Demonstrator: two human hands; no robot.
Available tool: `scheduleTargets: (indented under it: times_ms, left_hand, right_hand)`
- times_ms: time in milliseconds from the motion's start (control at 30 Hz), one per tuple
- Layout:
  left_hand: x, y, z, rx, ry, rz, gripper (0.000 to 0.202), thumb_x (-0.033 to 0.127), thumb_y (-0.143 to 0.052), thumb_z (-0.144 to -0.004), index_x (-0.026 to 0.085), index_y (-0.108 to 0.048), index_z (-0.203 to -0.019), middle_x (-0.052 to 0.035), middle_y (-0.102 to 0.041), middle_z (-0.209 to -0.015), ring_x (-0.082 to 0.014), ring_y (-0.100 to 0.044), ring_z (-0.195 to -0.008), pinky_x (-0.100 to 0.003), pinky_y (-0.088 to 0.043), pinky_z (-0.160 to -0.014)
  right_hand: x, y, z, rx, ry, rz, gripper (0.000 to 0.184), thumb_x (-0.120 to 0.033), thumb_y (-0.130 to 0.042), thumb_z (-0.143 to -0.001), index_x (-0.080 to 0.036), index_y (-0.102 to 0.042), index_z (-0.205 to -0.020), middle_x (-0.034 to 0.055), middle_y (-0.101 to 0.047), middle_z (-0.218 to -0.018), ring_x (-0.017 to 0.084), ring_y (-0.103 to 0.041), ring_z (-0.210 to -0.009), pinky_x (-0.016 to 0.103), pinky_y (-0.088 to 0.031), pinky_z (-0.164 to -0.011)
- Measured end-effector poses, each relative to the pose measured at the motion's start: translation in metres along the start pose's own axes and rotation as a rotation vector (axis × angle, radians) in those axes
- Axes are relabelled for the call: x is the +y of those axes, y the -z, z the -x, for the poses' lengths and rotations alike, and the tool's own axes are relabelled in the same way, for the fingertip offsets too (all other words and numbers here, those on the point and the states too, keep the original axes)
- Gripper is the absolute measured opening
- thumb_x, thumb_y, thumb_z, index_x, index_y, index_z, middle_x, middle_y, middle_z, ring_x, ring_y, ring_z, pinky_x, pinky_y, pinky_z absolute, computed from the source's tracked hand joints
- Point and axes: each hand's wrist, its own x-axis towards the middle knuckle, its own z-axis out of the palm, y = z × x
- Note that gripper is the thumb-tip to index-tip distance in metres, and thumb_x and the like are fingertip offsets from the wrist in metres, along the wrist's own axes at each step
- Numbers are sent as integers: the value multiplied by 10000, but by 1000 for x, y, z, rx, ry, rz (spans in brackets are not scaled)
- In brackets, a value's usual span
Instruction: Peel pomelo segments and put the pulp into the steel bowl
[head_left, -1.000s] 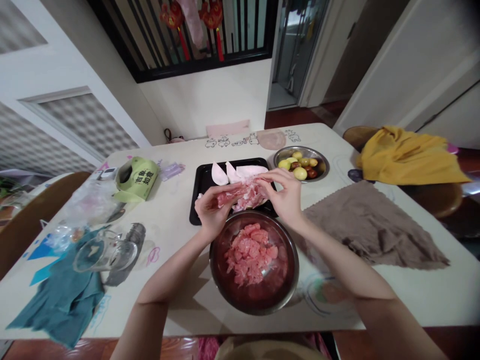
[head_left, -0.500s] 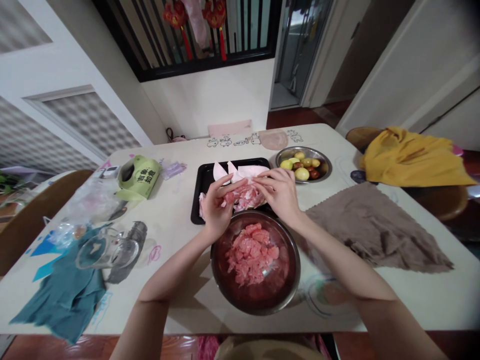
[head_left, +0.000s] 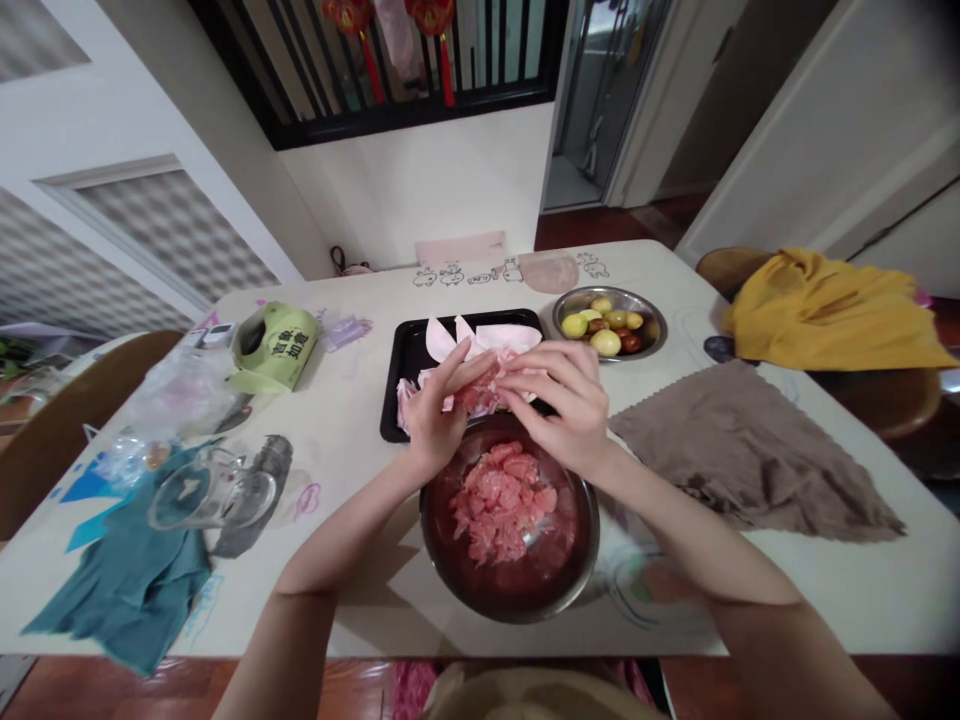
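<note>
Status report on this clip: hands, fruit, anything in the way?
Left hand and right hand both on pink fruit. Metal bowl close below, loose pulp inside. Black tray just beyond the bowl, peel on it; nothing seen blocking the hands.

On a light-green bag [head_left: 277, 345], dark Chinese characters [head_left: 291, 345] are printed in two lines: apparently 吉象 above, 如意 below. Blue marks [head_left: 204, 608] on the tabletop [head_left: 337, 420] cannot be read.
</note>
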Motion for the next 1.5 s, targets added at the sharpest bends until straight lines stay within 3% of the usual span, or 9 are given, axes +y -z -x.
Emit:
scheduleTargets:
  times_ms: [133, 433, 667, 833, 1033, 1167, 1333, 1500]
  left_hand:
    - [2, 0, 1, -23, -59, -30, 671, 86, -560, -980, 356, -366, -1563, -6, -740, -1295, -205, -712, -1213, -402, -611, -1067]
    - [6, 4, 4, -98, -143, -71, 785, 7, -517, -956, 356, -265, -1612, -20, -695, -1365, -221, -673, -1275, -433, -574, -1135]
    - [13, 4, 2, -72, -232, -181, 756, 0, -497, -972, 306, -258, -1620, -32, -708, -1344, -192, -703, -1219, -343, -591, -1109]
    - [18, 4, 1, -112, -141, -57, 708, -15, -487, -955, 237, -323, -1596, -67, -712, -1344, -185, -673, -1273, -330, -584, -1106]
    - [19, 6, -1, -68, -10, -19, 590, 28, -633, -904, 228, -504, -1444, -72, -760, -1246, -196, -737, -1165, -361, -613, -1046]
    - [15, 7, -6, -117, -42, 83, 446, 45, -645, -894, 195, -637, -1314, -98, -739, -1287, -215, -714, -1211, -361, -607, -1050]
    - [10, 9, -15, -205, -150, 146, 507, 47, -694, -875, 209, -657, -1355, -106, -697, -1362, -241, -677, -1276, -404, -570, -1118]
    - [8, 9, -11, -95, -190, 114, 473, 6, -621, -924, 283, -703, -1298, -28, -776, -1206, -174, -763, -1100, -303, -640, -983]
  right_hand:
    - [-5, 0, 4, -43, 129, 16, 191, -142, -727, -877, -269, -719, -1019, 17, -780, -1061, 245, -666, -1039, 453, -526, -894]
    - [-6, 0, 7, -48, 157, 36, 157, -156, -697, -903, -271, -714, -1007, 6, -775, -1021, 223, -665, -1015, 429, -520, -891]
    - [-9, -1, 10, -31, 219, 159, 107, -171, -715, -905, -249, -694, -976, -16, -789, -967, 211, -666, -976, 404, -469, -883]
    - [-9, 2, 4, -92, 190, 134, 66, -167, -675, -926, -227, -651, -937, -10, -779, -959, 189, -660, -941, 389, -440, -876]
    - [-8, 1, 1, -121, 139, 84, 106, -135, -645, -924, -228, -595, -913, -7, -752, -951, 177, -647, -897, 377, -429, -875]
    - [-7, 1, 1, -82, 117, 59, 98, -149, -650, -925, -226, -591, -937, -2, -747, -950, 179, -640, -892, 376, -428, -871]
    - [-3, 7, -3, -38, 55, 51, 81, -168, -658, -929, -224, -603, -945, 13, -735, -964, 183, -633, -895, 378, -420, -847]
    - [-5, 11, -4, -53, 59, 10, 84, -169, -659, -925, -224, -595, -927, 15, -721, -963, 176, -628, -878, 371, -426, -827]
